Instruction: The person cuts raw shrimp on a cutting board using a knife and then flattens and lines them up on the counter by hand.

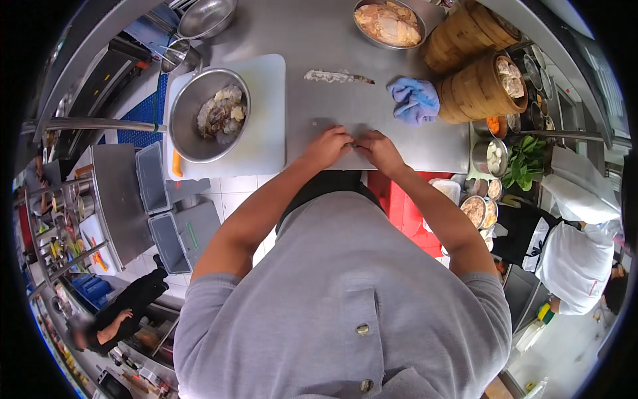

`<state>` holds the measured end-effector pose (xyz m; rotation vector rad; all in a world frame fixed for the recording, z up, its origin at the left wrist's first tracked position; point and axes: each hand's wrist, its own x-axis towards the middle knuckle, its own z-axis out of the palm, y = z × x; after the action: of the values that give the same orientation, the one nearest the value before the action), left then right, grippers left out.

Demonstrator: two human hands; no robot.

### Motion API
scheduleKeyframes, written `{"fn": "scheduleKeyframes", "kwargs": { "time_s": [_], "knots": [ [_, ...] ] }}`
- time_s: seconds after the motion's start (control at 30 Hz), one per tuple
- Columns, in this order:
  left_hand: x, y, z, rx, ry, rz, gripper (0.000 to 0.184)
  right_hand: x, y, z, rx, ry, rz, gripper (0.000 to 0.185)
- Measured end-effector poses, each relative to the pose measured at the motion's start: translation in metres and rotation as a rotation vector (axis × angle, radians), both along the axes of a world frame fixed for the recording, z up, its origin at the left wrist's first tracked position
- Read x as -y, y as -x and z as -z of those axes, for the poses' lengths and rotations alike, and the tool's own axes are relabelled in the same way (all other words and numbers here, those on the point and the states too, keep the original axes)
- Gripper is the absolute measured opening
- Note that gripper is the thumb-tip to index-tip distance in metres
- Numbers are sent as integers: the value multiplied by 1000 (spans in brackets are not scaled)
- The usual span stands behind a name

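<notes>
At the near edge of the steel table, my left hand [327,147] and my right hand [381,152] meet with bent fingers. Both are closed around a small dark thing [353,145], mostly hidden by the fingertips; its kind is unclear. Ahead of them lies a narrow strip of pale, wet, lumpy stuff [332,77] with a dark pointed end. To the left, a steel bowl [181,126] of raw shrimp [223,114] rests on a white cutting board [269,126]. Right of the strip is a crumpled blue-purple cloth [415,101].
Bamboo steamers [458,96] line the right side of the table [319,33]. A bowl of raw meat [388,25] stands at the back. An orange handle [177,163] shows by the board. One person [577,269] is at right, another [133,306] at left.
</notes>
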<state>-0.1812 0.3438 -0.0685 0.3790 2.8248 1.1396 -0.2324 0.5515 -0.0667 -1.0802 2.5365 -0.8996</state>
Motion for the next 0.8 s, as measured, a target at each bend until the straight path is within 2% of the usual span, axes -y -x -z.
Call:
{"fn": "scheduleKeyframes", "kwargs": {
  "time_s": [0.1, 0.13, 0.2, 0.27, 0.43, 0.5, 0.6, 0.63, 0.7, 0.73, 0.77, 0.8],
  "knots": [
    [-8, 3, 10, 64, 86, 44, 10, 0, 0, 6, -28, 27, -6, 13],
    [-9, 5, 16, 73, 84, 46, 10, 3, 1, 7, -92, -39, -41, 12],
    [-10, 7, 21, -77, 142, 113, 8, 7, -3, 8, -140, -105, -74, 12],
    [-12, 5, 16, -68, 157, 115, 8, 12, -3, 5, -201, -222, -93, 16],
    [-13, 4, 16, -17, 192, 114, 9, 10, -8, 5, -233, -241, -91, 21],
    [-13, 5, 13, -68, 223, 121, 10, 12, -8, 5, -245, -234, -101, 22],
    [-9, 8, 38, -92, 268, 107, 12, 16, -2, 10, -311, -276, -104, 23],
    [-6, 13, 27, -117, 275, 104, 12, 16, -2, 9, -288, -276, -97, 22],
    [0, 4, 15, -40, 217, 185, 13, 10, -9, 8, -261, -279, -92, 22],
    [4, -1, 13, -83, 191, 197, 23, 6, -10, 7, -271, -251, -74, 19],
    [8, -7, 11, -90, 192, 195, 23, 3, -10, 6, -283, -222, -57, 18],
    [12, -14, 13, -183, 144, 76, 23, 1, -10, 5, -289, -222, -58, 18]
  ]
}}
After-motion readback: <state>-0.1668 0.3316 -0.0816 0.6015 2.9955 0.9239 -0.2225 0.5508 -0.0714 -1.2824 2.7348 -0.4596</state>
